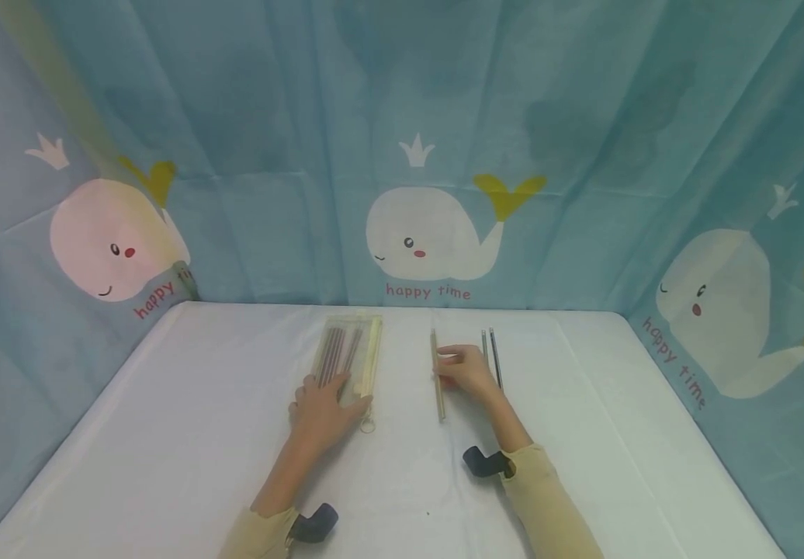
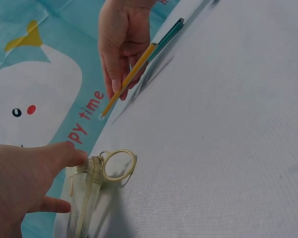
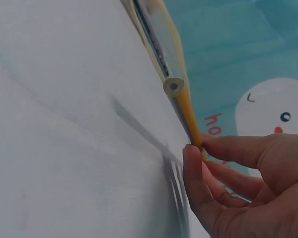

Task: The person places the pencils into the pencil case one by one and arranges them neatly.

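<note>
A see-through mesh zip pouch (image 1: 376, 338) lies on the table, with several pencils (image 1: 333, 349) inside. My left hand (image 1: 324, 415) rests spread over its near part, the thumb by the zipped edge in the left wrist view. A ring (image 2: 120, 165) hangs from the pouch's zip end. To the right of the pouch, my right hand (image 1: 468, 373) pinches a yellow pencil (image 3: 188, 114) between thumb and fingers. Its flat end with the lead core faces the right wrist camera. In the left wrist view the pencil slants across the right hand's fingers.
Two more pencils lie right of my right hand, a dark one (image 1: 496, 357) and a lighter one (image 1: 484, 341), partly hidden by that hand. The white table (image 1: 164, 435) meets a blue whale-print curtain (image 1: 269, 233) at the back and sides.
</note>
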`<state>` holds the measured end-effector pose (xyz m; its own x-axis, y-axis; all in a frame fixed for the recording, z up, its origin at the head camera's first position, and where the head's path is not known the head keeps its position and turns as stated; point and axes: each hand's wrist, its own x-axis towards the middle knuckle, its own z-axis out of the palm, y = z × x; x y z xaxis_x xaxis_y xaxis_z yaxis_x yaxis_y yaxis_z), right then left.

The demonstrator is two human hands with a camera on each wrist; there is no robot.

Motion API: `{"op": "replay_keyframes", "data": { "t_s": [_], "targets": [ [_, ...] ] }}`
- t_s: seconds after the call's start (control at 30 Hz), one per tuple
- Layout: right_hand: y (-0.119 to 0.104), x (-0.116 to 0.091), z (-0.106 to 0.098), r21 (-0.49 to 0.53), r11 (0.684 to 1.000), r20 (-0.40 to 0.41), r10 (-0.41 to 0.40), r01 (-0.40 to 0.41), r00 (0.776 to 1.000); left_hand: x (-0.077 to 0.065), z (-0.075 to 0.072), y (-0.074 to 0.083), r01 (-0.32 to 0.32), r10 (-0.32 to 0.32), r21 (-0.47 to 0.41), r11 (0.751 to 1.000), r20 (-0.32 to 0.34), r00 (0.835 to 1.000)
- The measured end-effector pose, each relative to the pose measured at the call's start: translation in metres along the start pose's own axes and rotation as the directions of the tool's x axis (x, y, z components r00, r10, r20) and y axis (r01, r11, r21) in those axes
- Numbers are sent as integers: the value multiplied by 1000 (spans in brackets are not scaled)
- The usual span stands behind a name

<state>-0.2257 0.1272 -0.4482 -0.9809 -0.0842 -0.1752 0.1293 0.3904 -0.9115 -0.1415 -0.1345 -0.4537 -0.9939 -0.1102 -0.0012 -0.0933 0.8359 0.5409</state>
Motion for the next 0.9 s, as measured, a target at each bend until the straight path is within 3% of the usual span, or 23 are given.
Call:
{"op": "replay_keyframes", "data": {
  "t_s": [0.9],
  "targets": [
    [-13, -1, 31, -11, 999, 56, -52, 53, 997, 0, -3, -1, 7, -7, -7, 1000, 18, 1000]
  ]
}}
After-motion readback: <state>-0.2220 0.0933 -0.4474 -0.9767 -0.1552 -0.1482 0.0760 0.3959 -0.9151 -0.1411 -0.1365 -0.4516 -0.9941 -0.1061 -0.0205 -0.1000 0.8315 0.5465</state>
